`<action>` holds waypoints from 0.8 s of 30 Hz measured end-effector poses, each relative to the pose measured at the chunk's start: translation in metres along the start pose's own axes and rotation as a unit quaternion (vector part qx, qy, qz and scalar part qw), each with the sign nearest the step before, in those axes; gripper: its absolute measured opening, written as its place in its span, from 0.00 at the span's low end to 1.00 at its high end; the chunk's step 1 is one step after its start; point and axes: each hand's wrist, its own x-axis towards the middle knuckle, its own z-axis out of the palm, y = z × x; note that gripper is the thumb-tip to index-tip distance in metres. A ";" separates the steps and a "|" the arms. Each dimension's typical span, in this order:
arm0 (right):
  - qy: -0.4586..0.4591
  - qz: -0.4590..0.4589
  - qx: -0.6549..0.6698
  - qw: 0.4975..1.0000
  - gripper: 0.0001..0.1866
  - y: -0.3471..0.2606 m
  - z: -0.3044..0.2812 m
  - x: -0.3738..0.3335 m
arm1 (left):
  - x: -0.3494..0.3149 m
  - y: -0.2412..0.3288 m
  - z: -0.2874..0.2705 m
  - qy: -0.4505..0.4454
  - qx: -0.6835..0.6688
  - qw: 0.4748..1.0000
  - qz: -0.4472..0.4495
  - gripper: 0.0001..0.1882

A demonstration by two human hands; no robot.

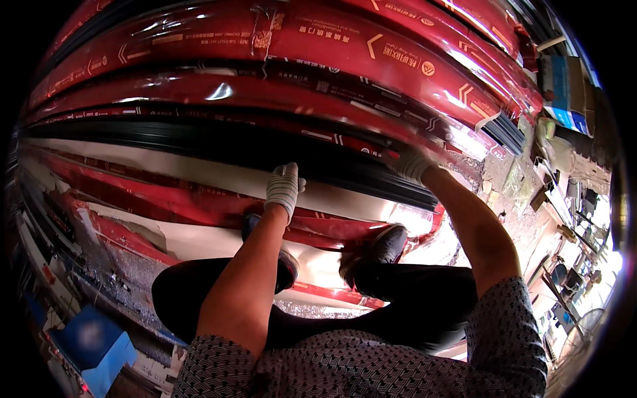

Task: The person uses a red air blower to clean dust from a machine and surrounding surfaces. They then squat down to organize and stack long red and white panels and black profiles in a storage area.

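Observation:
Long black profiles (219, 147) lie in a bundle crosswise before me, on cream lining paper (172, 162) with red printed film around it. My left hand (284, 187), in a white striped knit glove, is at the near edge of the profiles, above the paper. Its fingers are curled closed; what they hold, if anything, is hidden. Farther right, my right hand (413, 164), gloved the same way, reaches over the right part of the bundle beside the red film. Motion smears its fingers, so their grip does not show.
Several long red-wrapped bundles (318, 33) are stacked beyond the profiles, with bare dark profile ends (505, 132) at the right. My shoes (385, 249) stand close to the near red film. A blue bin (93, 345) is at lower left; cardboard boxes (567, 96) stand at far right.

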 end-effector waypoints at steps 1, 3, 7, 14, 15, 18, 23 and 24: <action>-0.008 -0.012 -0.012 1.000 0.26 -0.002 0.001 -0.003 | 0.014 -0.010 -0.002 0.029 0.068 0.997 0.036 0.17; -0.027 -0.029 -0.037 0.999 0.27 0.009 0.000 -0.011 | 0.026 -0.018 0.001 0.084 0.202 0.970 0.103 0.17; -0.056 -0.074 -0.090 0.992 0.30 0.035 -0.011 -0.016 | 0.012 -0.008 0.019 0.092 0.519 0.827 0.195 0.14; -0.013 -0.096 -0.094 0.991 0.31 0.037 0.002 -0.012 | 0.002 -0.019 0.008 0.184 0.254 0.935 0.164 0.26; -0.007 -0.103 -0.097 0.990 0.31 0.033 0.001 -0.009 | 0.024 -0.041 0.004 0.206 0.278 0.917 0.198 0.26; 0.008 -0.104 -0.096 0.990 0.32 0.040 0.005 -0.007 | 0.011 -0.020 0.007 0.223 0.241 0.938 0.112 0.29; 0.035 -0.111 -0.096 0.989 0.33 0.045 0.008 -0.010 | -0.016 0.012 0.000 0.225 0.224 0.948 0.036 0.30; 0.040 -0.109 -0.096 0.989 0.33 0.047 0.008 -0.010 | -0.020 0.017 -0.001 0.229 0.225 0.946 0.039 0.30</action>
